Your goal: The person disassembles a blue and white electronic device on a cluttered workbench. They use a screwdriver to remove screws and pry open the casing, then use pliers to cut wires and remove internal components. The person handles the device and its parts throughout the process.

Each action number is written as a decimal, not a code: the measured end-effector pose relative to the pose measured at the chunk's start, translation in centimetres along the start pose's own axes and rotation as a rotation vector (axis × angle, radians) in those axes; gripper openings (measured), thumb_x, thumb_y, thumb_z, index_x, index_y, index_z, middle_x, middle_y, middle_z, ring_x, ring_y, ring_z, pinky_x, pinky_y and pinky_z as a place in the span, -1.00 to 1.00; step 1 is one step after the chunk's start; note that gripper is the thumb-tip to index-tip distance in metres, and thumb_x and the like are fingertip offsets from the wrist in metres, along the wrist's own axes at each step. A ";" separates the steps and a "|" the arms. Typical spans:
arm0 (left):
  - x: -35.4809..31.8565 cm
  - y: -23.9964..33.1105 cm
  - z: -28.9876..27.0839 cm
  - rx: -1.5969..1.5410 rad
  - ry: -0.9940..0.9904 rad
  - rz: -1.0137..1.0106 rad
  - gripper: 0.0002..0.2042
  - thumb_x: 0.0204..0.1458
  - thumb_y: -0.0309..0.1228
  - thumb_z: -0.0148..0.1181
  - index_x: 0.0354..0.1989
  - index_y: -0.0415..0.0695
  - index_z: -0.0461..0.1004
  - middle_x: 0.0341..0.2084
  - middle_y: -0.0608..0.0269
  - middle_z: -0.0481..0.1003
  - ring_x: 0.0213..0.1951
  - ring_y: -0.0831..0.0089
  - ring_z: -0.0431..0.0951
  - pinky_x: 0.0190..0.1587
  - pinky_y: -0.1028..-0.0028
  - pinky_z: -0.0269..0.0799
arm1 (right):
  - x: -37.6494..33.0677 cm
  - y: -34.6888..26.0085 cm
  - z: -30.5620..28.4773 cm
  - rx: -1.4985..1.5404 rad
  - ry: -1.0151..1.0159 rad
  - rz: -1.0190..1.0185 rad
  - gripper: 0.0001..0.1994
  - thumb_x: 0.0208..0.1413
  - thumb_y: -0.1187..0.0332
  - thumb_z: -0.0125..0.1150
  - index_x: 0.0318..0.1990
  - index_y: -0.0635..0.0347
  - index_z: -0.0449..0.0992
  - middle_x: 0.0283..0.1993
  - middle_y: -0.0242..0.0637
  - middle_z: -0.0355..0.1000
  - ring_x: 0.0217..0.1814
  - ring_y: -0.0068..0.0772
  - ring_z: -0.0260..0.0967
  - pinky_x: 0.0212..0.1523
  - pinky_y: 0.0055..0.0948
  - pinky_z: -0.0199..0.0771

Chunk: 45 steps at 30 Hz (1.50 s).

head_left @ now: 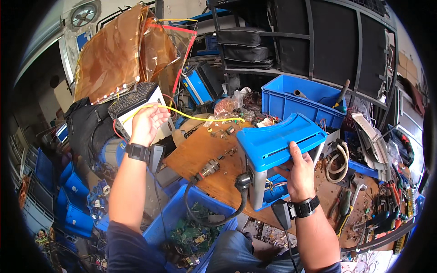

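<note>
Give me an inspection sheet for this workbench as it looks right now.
Surface: brown wooden bench, worn, strewn with small parts.
Job's things: blue and grey machine tilted on the bench; yellow wire running across it.
Clutter: hand tools at right, blue bin behind, blue crate of circuit boards below.
Hands: right hand grips the machine's blue top; left hand raised at the yellow wire, fingers closed around it.
Cables: thick black cable with metal plug looping from the machine's front.
Surroundings: dark shelving, amber film sheets.
</note>
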<state>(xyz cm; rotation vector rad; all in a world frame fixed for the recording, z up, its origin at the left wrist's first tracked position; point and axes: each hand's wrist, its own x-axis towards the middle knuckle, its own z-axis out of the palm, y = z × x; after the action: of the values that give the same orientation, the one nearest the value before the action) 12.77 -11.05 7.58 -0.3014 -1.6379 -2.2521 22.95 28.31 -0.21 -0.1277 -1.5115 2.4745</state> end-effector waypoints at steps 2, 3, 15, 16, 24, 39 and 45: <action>-0.6 -0.4 -0.4 -0.009 0.031 -0.011 -0.81 0.22 -0.47 -0.05 -0.12 -0.33 0.39 -0.32 -0.06 0.56 -0.30 0.19 0.62 -0.24 0.34 0.57 | 0.2 0.1 -0.2 -0.006 0.011 -0.002 -0.69 0.24 0.10 0.12 -0.13 0.18 0.41 -0.24 -0.30 0.53 -0.30 -0.43 0.55 -0.43 -0.44 0.65; -0.8 -0.6 -0.7 -0.016 0.048 -0.015 -0.81 0.23 -0.47 -0.05 -0.12 -0.33 0.39 -0.31 -0.07 0.56 -0.29 0.18 0.62 -0.22 0.33 0.57 | 0.3 0.2 -0.2 -0.010 0.016 -0.002 -0.69 0.24 0.11 0.12 -0.12 0.18 0.41 -0.24 -0.30 0.53 -0.30 -0.43 0.55 -0.43 -0.43 0.65; -1.2 -5.1 -4.9 -0.406 0.226 -0.104 -0.84 0.20 -0.47 0.03 -0.14 -0.30 0.37 -0.25 -0.02 0.50 -0.17 0.14 0.56 -0.08 0.31 0.56 | 0.3 0.2 -0.1 0.033 0.025 -0.043 -0.65 0.21 0.12 0.16 -0.11 0.25 0.36 -0.26 -0.22 0.51 -0.34 -0.38 0.53 -0.38 -0.42 0.57; -1.6 -5.6 -4.8 -0.459 0.304 -0.118 -0.86 0.20 -0.46 0.03 -0.16 -0.28 0.37 -0.26 0.00 0.51 -0.16 0.16 0.56 -0.08 0.32 0.57 | 0.3 0.2 -0.1 0.035 0.041 -0.033 -0.66 0.22 0.13 0.16 -0.11 0.25 0.37 -0.26 -0.23 0.51 -0.33 -0.39 0.53 -0.37 -0.41 0.56; -8.2 -10.7 -2.6 -0.717 0.238 -0.188 -0.89 0.20 -0.49 0.03 -0.19 -0.25 0.43 -0.34 0.12 0.57 -0.29 0.32 0.60 -0.22 0.50 0.61 | -0.2 0.2 0.2 0.005 0.024 -0.038 -0.67 0.23 0.06 0.12 -0.14 0.15 0.40 -0.27 -0.32 0.53 -0.33 -0.45 0.55 -0.43 -0.43 0.62; -11.0 -14.7 1.9 -0.957 -0.006 -0.417 -0.82 0.24 -0.43 -0.02 -0.30 -0.29 0.46 -0.38 0.05 0.58 -0.32 0.25 0.61 -0.25 0.44 0.61 | 0.0 0.2 -0.7 -0.031 0.000 0.107 -0.59 0.14 -0.03 0.21 -0.10 0.10 0.39 -0.31 -0.36 0.43 -0.29 -0.36 0.48 -0.26 -0.25 0.54; -11.3 -15.1 1.2 -0.926 0.013 -0.413 -0.82 0.24 -0.44 -0.03 -0.28 -0.28 0.47 -0.38 0.07 0.59 -0.31 0.25 0.62 -0.23 0.42 0.62 | 0.0 0.1 -0.8 -0.046 -0.016 0.056 -0.61 0.17 0.01 0.19 -0.09 0.13 0.38 -0.31 -0.33 0.44 -0.32 -0.37 0.49 -0.34 -0.34 0.56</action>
<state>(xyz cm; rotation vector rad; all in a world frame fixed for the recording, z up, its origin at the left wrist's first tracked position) 17.22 -4.05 -9.40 -0.1586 -0.5609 -3.1929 23.06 28.97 -0.69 -0.1606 -1.5931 2.4905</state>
